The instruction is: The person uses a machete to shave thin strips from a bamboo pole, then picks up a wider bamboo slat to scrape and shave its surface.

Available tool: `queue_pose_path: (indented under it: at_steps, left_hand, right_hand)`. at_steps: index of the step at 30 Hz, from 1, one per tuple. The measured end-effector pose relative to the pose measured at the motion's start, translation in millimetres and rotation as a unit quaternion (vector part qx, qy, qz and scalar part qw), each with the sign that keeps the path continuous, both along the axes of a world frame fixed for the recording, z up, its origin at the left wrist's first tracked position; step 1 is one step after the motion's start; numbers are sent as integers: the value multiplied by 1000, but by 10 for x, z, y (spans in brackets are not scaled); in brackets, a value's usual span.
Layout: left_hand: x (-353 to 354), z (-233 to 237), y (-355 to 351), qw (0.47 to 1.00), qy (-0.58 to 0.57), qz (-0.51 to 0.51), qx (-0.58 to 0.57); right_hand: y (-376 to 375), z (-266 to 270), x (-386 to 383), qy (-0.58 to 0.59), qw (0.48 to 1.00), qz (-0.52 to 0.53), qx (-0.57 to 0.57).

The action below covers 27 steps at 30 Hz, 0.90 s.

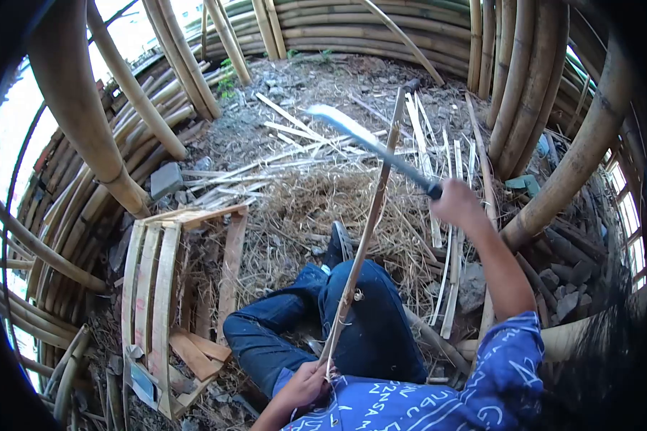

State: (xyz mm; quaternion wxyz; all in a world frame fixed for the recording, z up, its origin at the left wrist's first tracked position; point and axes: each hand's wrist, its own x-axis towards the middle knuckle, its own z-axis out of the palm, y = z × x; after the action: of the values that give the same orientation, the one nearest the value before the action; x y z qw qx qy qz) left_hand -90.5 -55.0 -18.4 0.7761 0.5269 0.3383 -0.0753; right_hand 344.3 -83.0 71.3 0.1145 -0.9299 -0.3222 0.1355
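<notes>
My right hand point(454, 204) is closed round the dark handle of a long blade point(392, 156), which points up and to the left. The blade crosses in front of a long, thin bamboo strip point(369, 228); whether they touch I cannot tell. My left hand point(305, 386) grips the strip's lower end close to my body. From there the strip leans up over my bent leg in dark trousers, its far end above the littered ground.
A slatted wooden crate point(149, 287) stands at the left. Split strips point(226, 176) and shavings point(316, 208) cover the ground ahead. Thick bamboo poles point(528, 93) rise on both sides. A grey block point(167, 180) lies behind the crate, and stones point(471, 287) lie at the right.
</notes>
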Motion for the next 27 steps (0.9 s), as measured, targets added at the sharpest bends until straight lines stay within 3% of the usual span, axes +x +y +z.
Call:
queue_pose_path:
  at_steps: [1, 3, 5, 8, 10, 13, 16, 18, 21, 24, 27]
  left_hand:
    - [20, 10, -2, 1000, 2, 0, 19]
    - [37, 44, 16, 1000, 3, -3, 8]
    - [51, 140, 11, 1000, 15, -10, 11]
    - [-58, -256, -9, 997, -50, 28, -48]
    - [-56, -74, -38, 1000, -27, 5, 7]
    - [-79, -90, -50, 999, 14, 17, -29]
    - [-100, -268, -41, 1000, -30, 10, -2]
    - [-92, -244, -29, 1000, -25, 3, -17]
    - [-59, -132, -23, 999, 4, 19, -42]
    - [-56, -64, -2, 999, 42, -17, 6]
    - [-112, -255, -3, 1000, -3, 1, -8]
  right_hand:
    - [-56, -14, -154, -2, 1000, -3, 8]
    - [-124, -37, -438, -67, 986, 144, -54]
    - [-42, -39, -396, -80, 986, 139, -45]
    - [127, -95, -88, -65, 994, 86, -11]
    - [244, 71, 70, -31, 999, 11, 13]
    - [316, 67, 156, -70, 996, 0, 48]
    - [263, -20, -88, -34, 998, 29, 33]
    - [166, -21, -239, -71, 984, 163, -14]
    - [165, 129, -227, -58, 980, 171, -80]
    - [304, -114, 367, -43, 999, 6, 32]
    - [369, -248, 622, -40, 990, -51, 126]
